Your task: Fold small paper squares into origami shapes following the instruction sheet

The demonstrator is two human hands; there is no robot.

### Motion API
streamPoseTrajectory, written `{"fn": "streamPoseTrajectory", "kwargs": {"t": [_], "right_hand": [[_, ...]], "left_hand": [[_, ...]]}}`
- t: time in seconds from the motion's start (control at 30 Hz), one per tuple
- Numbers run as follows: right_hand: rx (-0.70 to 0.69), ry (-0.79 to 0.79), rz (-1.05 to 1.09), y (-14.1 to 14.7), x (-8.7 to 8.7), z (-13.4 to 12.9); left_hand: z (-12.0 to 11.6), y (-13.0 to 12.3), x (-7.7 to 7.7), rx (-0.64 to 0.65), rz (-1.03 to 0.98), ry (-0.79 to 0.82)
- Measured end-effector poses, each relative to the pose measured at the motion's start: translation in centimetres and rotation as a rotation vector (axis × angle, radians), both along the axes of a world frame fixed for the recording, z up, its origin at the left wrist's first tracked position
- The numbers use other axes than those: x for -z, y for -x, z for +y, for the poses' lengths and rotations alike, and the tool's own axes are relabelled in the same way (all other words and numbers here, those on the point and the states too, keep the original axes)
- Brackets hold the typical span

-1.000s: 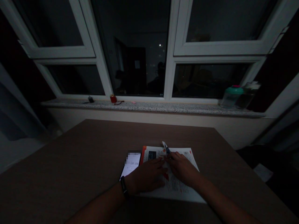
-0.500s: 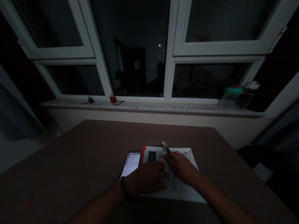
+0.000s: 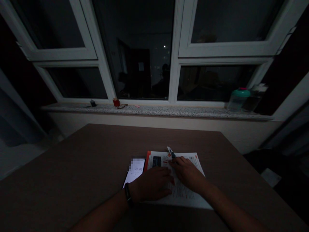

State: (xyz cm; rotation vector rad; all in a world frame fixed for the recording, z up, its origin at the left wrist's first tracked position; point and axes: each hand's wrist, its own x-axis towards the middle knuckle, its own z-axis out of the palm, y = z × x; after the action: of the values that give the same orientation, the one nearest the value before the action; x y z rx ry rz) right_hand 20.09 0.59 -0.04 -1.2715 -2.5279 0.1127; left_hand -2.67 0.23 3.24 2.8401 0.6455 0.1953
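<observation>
An open-faced printed sheet or booklet [image 3: 185,195] with an orange-red left edge lies on the brown table. My left hand [image 3: 154,183], a dark band on its wrist, rests palm down on its left part with fingers apart. My right hand [image 3: 188,172] lies over its upper right part, fingers closed together. From those fingers a slim white-and-dark object [image 3: 170,151] sticks up toward the far side; its lower end is hidden and its kind is unclear. Left of the pages, close to my left hand, lies a phone [image 3: 135,174] with a lit screen.
Beyond the table [image 3: 111,141] runs a speckled stone windowsill [image 3: 154,110] under dark windows. On it stand a teal-lidded clear container [image 3: 238,98], another clear container [image 3: 254,98], a small red item [image 3: 116,102] and a small dark bottle [image 3: 93,103].
Almost nothing differs. My left fingers have shifted very slightly on the page; my right hand and the slim object stay in place.
</observation>
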Motion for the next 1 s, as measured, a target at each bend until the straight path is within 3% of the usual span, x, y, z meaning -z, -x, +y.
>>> {"fn": "streamPoseTrajectory", "kwargs": {"t": [0.5,1.0], "right_hand": [[0.003,0.016,-0.025,-0.05,0.09,0.04],[0.001,0.021,0.004,-0.07,0.10,-0.02]], "left_hand": [[-0.03,0.10,0.09,0.009,-0.060,0.040],[-0.06,0.32,0.36,0.043,-0.032,-0.022]]}}
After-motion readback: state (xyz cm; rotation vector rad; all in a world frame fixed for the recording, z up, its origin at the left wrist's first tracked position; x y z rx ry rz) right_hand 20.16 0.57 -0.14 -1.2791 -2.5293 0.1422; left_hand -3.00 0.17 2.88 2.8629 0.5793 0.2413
